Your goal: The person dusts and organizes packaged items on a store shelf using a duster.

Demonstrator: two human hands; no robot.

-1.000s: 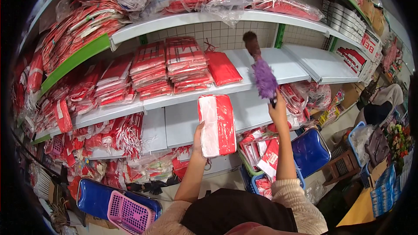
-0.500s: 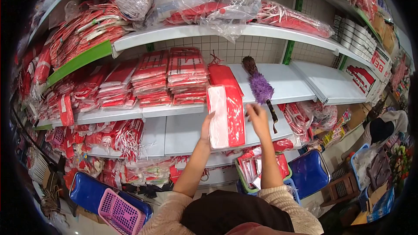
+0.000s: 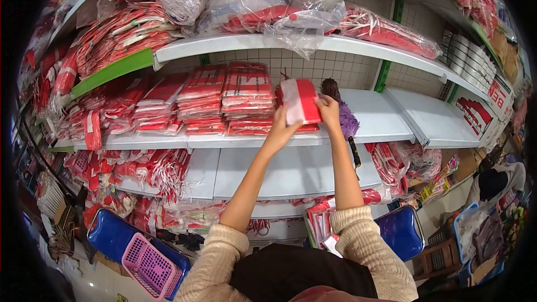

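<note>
A red and white packet (image 3: 301,102) in clear plastic is held above the middle shelf, at the right end of a row of stacks. My left hand (image 3: 284,128) grips its lower left side, and my right hand (image 3: 329,109) holds its right edge. Just left of it stands a tall stack of red and white packets (image 3: 246,98). Right beside my right hand lies a purple feather duster (image 3: 349,120), partly hidden by that hand and forearm.
The upper shelf (image 3: 224,43) carries plastic-wrapped bundles and a white ball of string (image 3: 182,1). Below are a pink basket (image 3: 150,265), blue stools (image 3: 400,233) and a basket of packets (image 3: 321,226). A printed carton (image 3: 478,109) stands at right.
Both hands have moved up and toward the shelf with the packet, which now looks shorter. My right hand has closed on its right edge. The view has shifted slightly.
</note>
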